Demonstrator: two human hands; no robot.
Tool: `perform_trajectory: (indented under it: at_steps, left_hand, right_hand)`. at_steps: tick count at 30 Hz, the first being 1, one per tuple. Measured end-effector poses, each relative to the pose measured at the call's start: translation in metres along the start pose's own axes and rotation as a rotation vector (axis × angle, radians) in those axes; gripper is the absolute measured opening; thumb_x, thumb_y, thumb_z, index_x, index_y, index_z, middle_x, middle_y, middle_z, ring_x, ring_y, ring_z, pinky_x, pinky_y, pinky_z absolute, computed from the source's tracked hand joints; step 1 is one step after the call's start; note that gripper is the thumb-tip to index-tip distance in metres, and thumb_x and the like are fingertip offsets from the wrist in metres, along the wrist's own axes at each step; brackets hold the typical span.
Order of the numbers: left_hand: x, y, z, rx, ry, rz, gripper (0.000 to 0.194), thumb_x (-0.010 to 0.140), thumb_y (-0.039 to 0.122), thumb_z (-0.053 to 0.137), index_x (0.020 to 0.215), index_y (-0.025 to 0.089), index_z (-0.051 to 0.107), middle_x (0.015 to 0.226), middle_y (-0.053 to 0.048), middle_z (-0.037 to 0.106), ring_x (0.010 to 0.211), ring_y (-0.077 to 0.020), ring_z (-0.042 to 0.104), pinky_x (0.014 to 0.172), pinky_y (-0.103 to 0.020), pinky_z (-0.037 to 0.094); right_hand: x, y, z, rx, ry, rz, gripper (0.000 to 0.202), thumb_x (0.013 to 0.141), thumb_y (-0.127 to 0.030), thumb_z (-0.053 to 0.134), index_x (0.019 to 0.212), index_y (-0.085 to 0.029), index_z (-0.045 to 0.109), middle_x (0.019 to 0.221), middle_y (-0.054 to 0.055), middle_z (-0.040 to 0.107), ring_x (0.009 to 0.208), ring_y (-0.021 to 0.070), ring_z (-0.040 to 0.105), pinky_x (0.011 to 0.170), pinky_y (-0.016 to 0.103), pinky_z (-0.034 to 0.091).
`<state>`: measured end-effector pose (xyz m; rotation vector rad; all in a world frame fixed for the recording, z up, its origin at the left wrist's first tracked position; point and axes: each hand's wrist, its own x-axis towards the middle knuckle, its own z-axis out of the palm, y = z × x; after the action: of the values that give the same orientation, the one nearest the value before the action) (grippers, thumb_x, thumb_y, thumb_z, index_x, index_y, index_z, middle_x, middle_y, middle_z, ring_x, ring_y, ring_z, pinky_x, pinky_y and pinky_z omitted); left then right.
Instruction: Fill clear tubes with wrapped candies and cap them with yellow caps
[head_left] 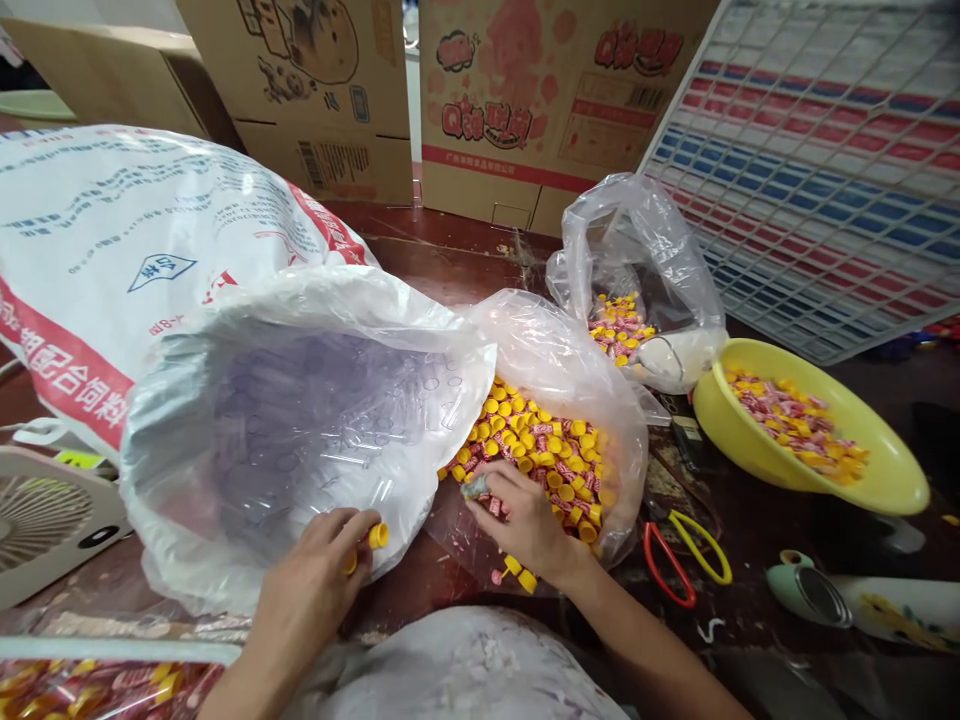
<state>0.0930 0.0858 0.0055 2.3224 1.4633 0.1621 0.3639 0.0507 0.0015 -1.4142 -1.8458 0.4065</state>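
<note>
My left hand (322, 560) is closed around yellow-capped pieces (378, 536) at the near rim of a white sack (397, 310). Many clear plastic tubes (337, 390) lie inside this sack. My right hand (525, 520) reaches into the near side of a clear bag (517, 320) full of yellow caps with pink-wrapped candies (555, 450). Its fingers are bent, with a greyish covering on one fingertip; what lies between them is too small to make out. A few loose yellow caps (519, 573) lie just below this hand.
A yellow bowl (892, 490) and another clear bag (675, 250) hold similar pieces on the right. Red-and-yellow-handled scissors (670, 565) and a floral bottle (892, 605) lie nearer. Cardboard boxes (487, 190) and a white rack (825, 180) stand behind; a fan (52, 520) is left.
</note>
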Motion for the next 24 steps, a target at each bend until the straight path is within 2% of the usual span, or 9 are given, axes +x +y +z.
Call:
perform_trajectory:
  at_steps: [3, 7, 11, 13, 14, 16, 18, 21, 24]
  left_hand:
    - [-0.012, 0.008, -0.001, -0.349, 0.064, 0.071, 0.021, 0.088, 0.027, 0.053, 0.104, 0.025, 0.067, 0.109, -0.006, 0.071, 0.097, -0.023, 0.067, 0.082, -0.03, 0.052]
    - [-0.02, 0.042, -0.006, -0.71, 0.043, -0.007, 0.015, 0.082, 0.028, 0.058, 0.093, 0.024, 0.068, 0.097, -0.005, 0.072, 0.093, -0.0237, 0.065, 0.081, -0.029, 0.05]
    - [-0.021, 0.065, -0.01, -0.968, -0.031, -0.14, 0.017, 0.08, 0.039, 0.065, 0.085, 0.023, 0.065, 0.08, 0.0, 0.065, 0.076, -0.019, 0.059, 0.068, -0.024, 0.046]
    - [-0.021, 0.068, -0.012, -1.07, -0.066, -0.187, 0.024, 0.079, 0.044, 0.069, 0.082, 0.022, 0.061, 0.072, 0.003, 0.057, 0.068, -0.0152, 0.052, 0.061, -0.022, 0.041]
    - [-0.02, 0.069, -0.012, -1.126, -0.085, -0.205, 0.027, 0.078, 0.046, 0.071, 0.081, 0.022, 0.059, 0.071, 0.004, 0.054, 0.065, -0.0137, 0.048, 0.059, -0.021, 0.039]
    - [-0.019, 0.07, -0.011, -1.254, -0.126, -0.237, 0.033, 0.076, 0.048, 0.073, 0.083, 0.021, 0.057, 0.07, 0.005, 0.051, 0.063, -0.0119, 0.044, 0.057, -0.02, 0.036]
    - [-0.016, 0.07, -0.009, -1.377, -0.185, -0.27, 0.037, 0.074, 0.05, 0.075, 0.087, 0.02, 0.058, 0.07, 0.004, 0.05, 0.06, -0.0106, 0.04, 0.053, -0.02, 0.033]
    - [-0.011, 0.073, -0.004, -1.508, -0.247, -0.33, 0.043, 0.071, 0.05, 0.079, 0.093, 0.018, 0.063, 0.068, 0.004, 0.046, 0.056, -0.0089, 0.033, 0.048, -0.019, 0.027]
    - [-0.011, 0.074, 0.0, -1.543, -0.259, -0.383, 0.045, 0.067, 0.052, 0.082, 0.087, 0.015, 0.066, 0.066, 0.004, 0.045, 0.056, -0.0078, 0.03, 0.047, -0.018, 0.025]
  right_hand:
    - [0.009, -0.018, -0.002, 0.356, 0.167, 0.198, 0.006, 0.091, -0.023, 0.064, 0.097, -0.021, 0.065, 0.107, 0.006, 0.07, 0.097, 0.0193, 0.07, 0.087, 0.033, 0.058]
    - [0.018, -0.036, 0.0, 0.599, 0.159, 0.324, 0.02, 0.091, -0.035, 0.067, 0.106, -0.021, 0.064, 0.101, 0.004, 0.075, 0.087, 0.0181, 0.073, 0.069, 0.028, 0.061]
    - [0.02, -0.044, -0.005, 0.481, 0.034, 0.157, 0.015, 0.095, -0.035, 0.062, 0.096, -0.021, 0.068, 0.091, 0.003, 0.074, 0.086, 0.0169, 0.072, 0.079, 0.029, 0.059]
    - [0.019, -0.046, -0.01, 0.404, -0.055, 0.049, 0.02, 0.096, -0.038, 0.06, 0.096, -0.02, 0.068, 0.097, 0.005, 0.073, 0.092, 0.0175, 0.07, 0.087, 0.031, 0.057]
    - [0.017, -0.046, -0.011, 0.373, -0.101, -0.002, 0.025, 0.093, -0.043, 0.064, 0.1, -0.019, 0.067, 0.104, 0.007, 0.072, 0.099, 0.0194, 0.068, 0.091, 0.033, 0.056]
    - [0.014, -0.047, -0.012, 0.292, -0.169, -0.088, 0.051, 0.081, -0.051, 0.076, 0.116, -0.017, 0.061, 0.121, 0.013, 0.067, 0.116, 0.0254, 0.062, 0.102, 0.04, 0.051]
    - [0.01, -0.046, -0.009, 0.191, -0.16, -0.131, 0.07, 0.073, -0.051, 0.082, 0.127, -0.016, 0.054, 0.127, 0.017, 0.062, 0.125, 0.0295, 0.056, 0.107, 0.045, 0.047]
    - [0.005, -0.047, 0.0, 0.112, -0.11, -0.159, 0.066, 0.077, -0.043, 0.079, 0.13, -0.016, 0.05, 0.125, 0.017, 0.062, 0.123, 0.0299, 0.056, 0.107, 0.047, 0.046]
    - [0.002, -0.051, 0.009, 0.123, -0.084, -0.2, 0.062, 0.079, -0.041, 0.076, 0.13, -0.016, 0.051, 0.123, 0.017, 0.063, 0.123, 0.0294, 0.056, 0.109, 0.047, 0.045]
